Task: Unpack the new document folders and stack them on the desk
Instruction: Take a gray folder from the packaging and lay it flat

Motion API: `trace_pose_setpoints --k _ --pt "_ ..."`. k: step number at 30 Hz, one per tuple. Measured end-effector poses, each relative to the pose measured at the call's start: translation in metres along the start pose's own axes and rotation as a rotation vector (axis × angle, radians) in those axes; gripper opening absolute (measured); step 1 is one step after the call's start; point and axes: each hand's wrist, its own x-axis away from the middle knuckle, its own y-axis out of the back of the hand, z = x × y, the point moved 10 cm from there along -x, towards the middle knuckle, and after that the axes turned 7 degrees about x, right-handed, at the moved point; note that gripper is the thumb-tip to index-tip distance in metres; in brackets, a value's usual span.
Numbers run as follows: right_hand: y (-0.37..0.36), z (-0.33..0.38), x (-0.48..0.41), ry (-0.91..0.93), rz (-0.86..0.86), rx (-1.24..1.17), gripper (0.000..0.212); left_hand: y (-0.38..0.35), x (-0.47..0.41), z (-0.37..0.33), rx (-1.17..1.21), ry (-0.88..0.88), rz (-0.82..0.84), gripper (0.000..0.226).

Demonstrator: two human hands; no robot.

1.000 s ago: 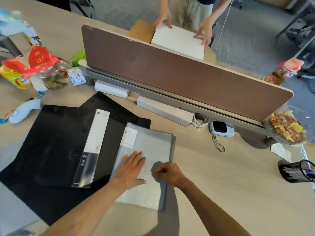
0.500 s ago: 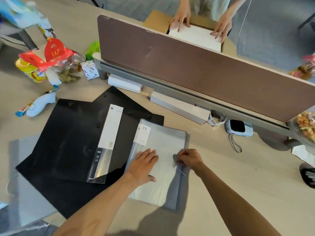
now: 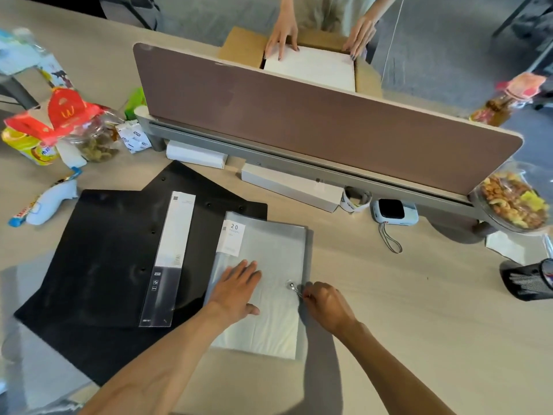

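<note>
Folders lay side by side on the pale wooden desk (image 3: 389,310). At left, the flat black plastic folders (image 3: 119,250) overlapped, one bearing a white paper label strip (image 3: 175,235). Beside them, partly over their edge, lay the translucent grey pocket folder (image 3: 275,250). The left hand (image 3: 236,290), open and flat, pinned it, presumably against sliding, while the right hand (image 3: 326,304), fingers closed, pinched a small shiny metal piece (image 3: 291,286) near its right edge.

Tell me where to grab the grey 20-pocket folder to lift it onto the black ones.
Grip the grey folder by its right long edge, coming from the right. It lies flat; its left edge overlaps the black folders, and the left hand presses its middle.
</note>
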Motion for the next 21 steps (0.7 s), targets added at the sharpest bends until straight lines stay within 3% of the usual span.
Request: trace_pose_setpoints --k 9,13,15,21 --pt "-0.007 0.045 -0.009 0.123 -0.076 0.063 0.018 -0.003 -0.001 0.003 -0.019 -0.025 -0.031 0.089" --pt "-0.009 0.057 -0.028 0.09 -0.06 0.253 0.004 -0.004 -0.002 0.005 -0.02 -0.041 -0.047 0.089" --pt "-0.011 0.056 -0.039 0.091 -0.034 0.372 0.021 -0.004 -0.002 0.005 -0.019 -0.048 -0.051 0.089" --pt "0.005 0.037 -0.061 0.018 -0.012 0.356 0.026 -0.004 0.0 0.005 0.039 -0.059 -0.057 0.088"
